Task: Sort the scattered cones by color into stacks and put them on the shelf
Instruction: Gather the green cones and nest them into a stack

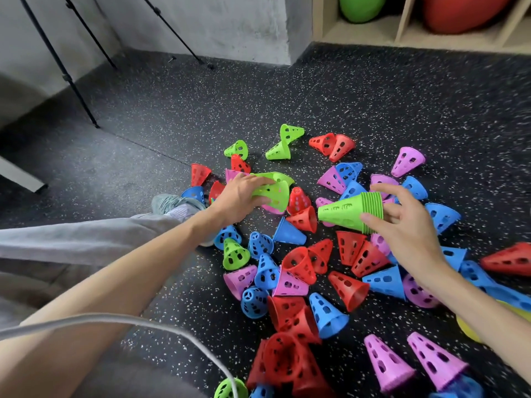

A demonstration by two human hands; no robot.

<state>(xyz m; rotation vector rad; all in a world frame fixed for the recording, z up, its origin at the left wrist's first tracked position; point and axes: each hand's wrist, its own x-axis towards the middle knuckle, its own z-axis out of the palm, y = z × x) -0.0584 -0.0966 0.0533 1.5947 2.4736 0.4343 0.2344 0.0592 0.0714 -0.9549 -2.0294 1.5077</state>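
Several perforated cones in red, blue, pink and green lie scattered on the dark speckled floor [373, 110]. My right hand [402, 225] grips a stack of green cones [349, 212] by its wide end, held sideways above the pile. My left hand [238, 198] holds a green cone [273, 191] at the pile's left side. Loose green cones remain farther back [290, 133] [278, 152] [238, 149], one lies near my leg [234, 254], and another sits at the bottom edge [227, 389].
A wooden shelf [402, 33] stands at the back right, holding a green ball [360, 7] and a red ball [462, 11]. Black tripod legs [71, 81] stand at the left by the grey wall. My leg and shoe [172, 203] stretch in from the left. A cable [161, 330] crosses the foreground.
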